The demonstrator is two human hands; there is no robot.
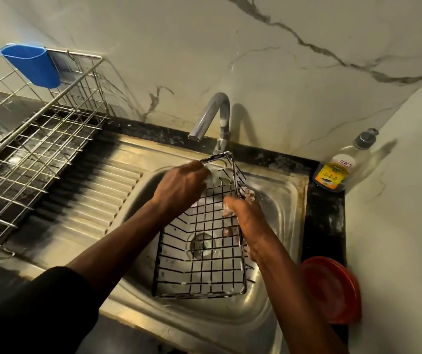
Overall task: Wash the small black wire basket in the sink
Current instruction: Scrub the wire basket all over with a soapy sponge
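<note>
The small black wire basket (204,251) stands tilted in the sink (276,195), centre frame, its top under the tap (220,111). My left hand (179,185) grips its upper rim; my right hand (245,215) curls its fingers round the right edge (sudsy there). Mid-scrub, I judge; next, turning and rinsing.

The left arm wears a black sleeve (38,310) of plain matte cloth, loose and bunched in soft folds near the elbow, and the forearm below it is uncovered. The right forearm (291,284) is uncovered along its whole visible length. The left hand (179,183) and right hand (245,215) are ungloved, and white suds (227,208) cling to the right hand's fingers.
</note>
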